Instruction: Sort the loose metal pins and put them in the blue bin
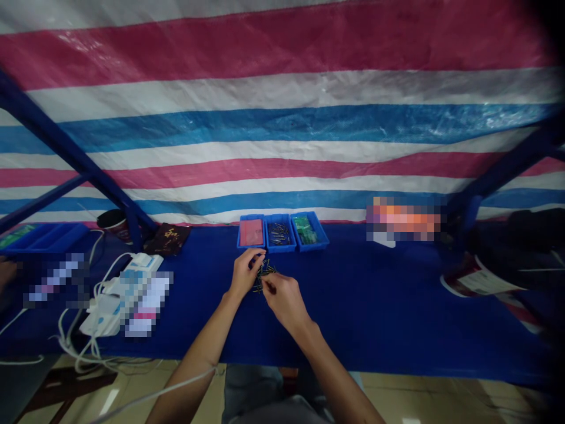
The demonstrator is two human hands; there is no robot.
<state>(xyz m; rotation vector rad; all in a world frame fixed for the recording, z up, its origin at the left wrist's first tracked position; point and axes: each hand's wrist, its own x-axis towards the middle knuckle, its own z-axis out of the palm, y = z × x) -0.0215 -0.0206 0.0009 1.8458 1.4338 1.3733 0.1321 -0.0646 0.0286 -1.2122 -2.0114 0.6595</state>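
A small heap of thin dark pieces with yellowish glints (266,268) lies on the blue table, too small to name surely. My left hand (245,272) is at the heap's left edge, its fingers curled together; what they hold, if anything, cannot be made out. From the right, my right hand (286,299) reaches to the heap's near side with fingers pinched, their tips partly hidden. Just beyond stand three blue bins: one with pink pieces (251,232), one with thin dark metal pieces (279,233), one with green pieces like circuit boards (307,229).
At left are a white power strip (140,268) with loose cables, a dark brown packet (168,238), a cup (113,221) and a blue tray (53,237). Another person's hand (6,272) shows at the far left. A dark red tub (481,275) stands at right.
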